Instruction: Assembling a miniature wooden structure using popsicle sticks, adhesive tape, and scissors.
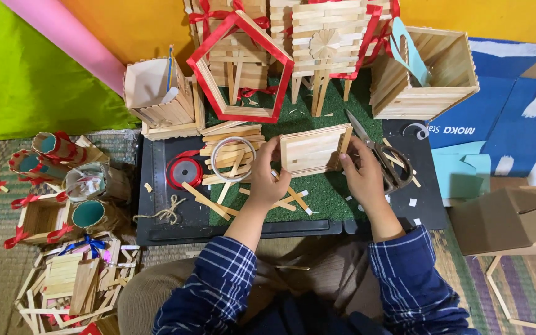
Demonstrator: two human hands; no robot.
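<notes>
Wooden stick box (161,90) (tilted) holds, seemingly, blue pencil (170,68).

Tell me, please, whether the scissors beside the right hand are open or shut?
Shut: the scissors lie flat, blades together in one point.

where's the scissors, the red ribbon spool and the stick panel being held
scissors (384,158): head view, on the pivot where the blades meet the handles.
red ribbon spool (185,172): head view, on its grey hub.
stick panel (312,151): head view, on the middle of its flat face, between both hands.
</notes>
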